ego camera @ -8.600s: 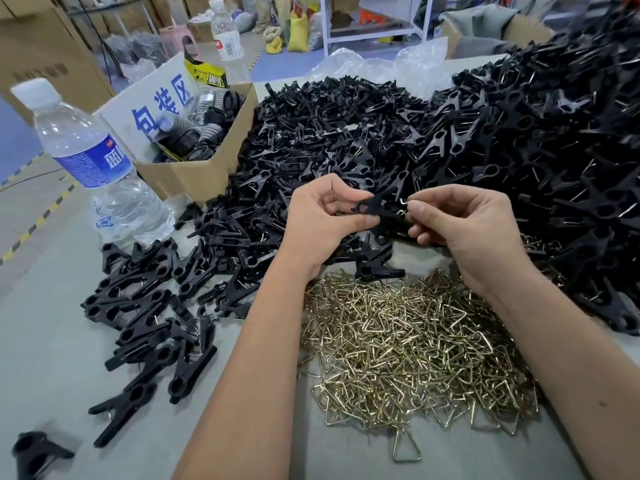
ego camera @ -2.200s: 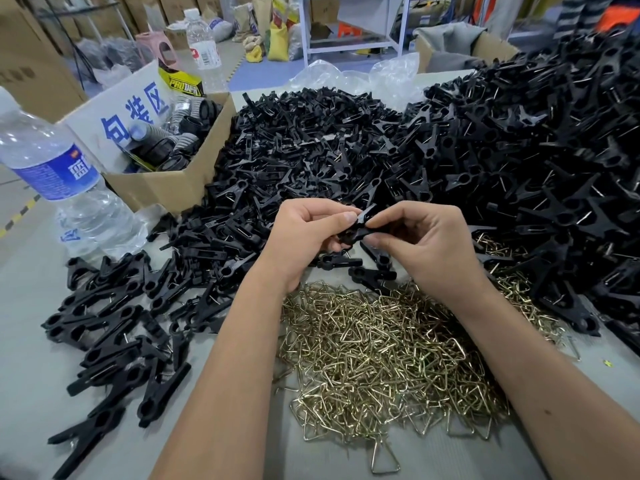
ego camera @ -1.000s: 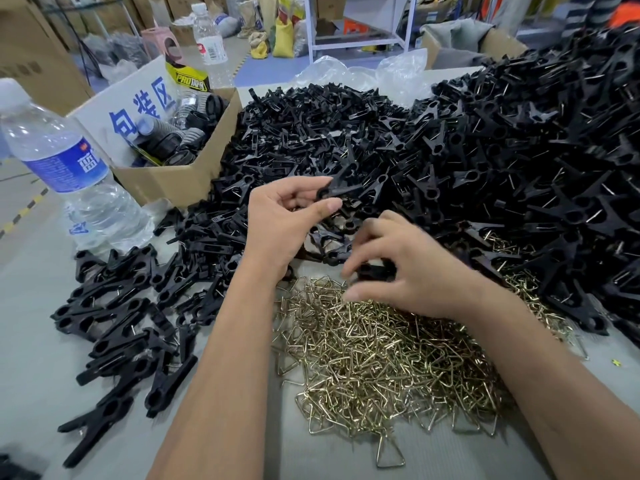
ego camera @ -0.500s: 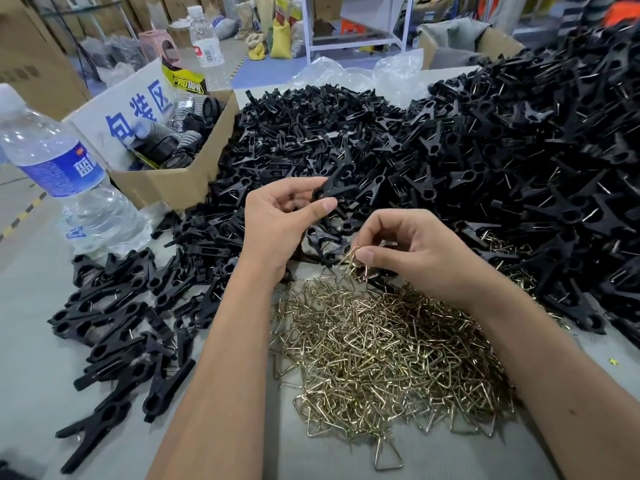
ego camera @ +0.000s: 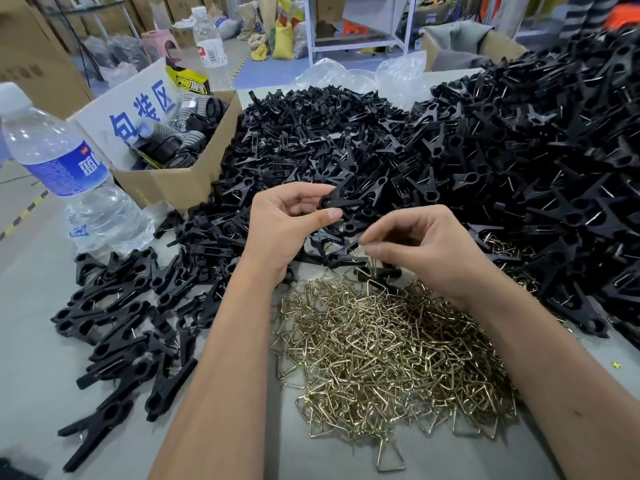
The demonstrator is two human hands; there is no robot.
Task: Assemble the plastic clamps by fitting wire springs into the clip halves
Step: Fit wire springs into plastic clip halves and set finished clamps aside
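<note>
While right hand point(ego camera: 420, 249) pinches, its spring stays indistinct.

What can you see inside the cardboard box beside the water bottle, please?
The cardboard box holds black ribbed round parts, a white sign with blue characters and a yellow-black packet. The sign and box wall cover everything lower down.

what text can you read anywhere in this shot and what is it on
"包装区", blue characters on the white sign leaning in the cardboard box.
"PRO", then letters too blurred to read, on the yellow-black pack.
One partly cut-off white character on the near water bottle label.
The far bottle label is too small to read.
</note>
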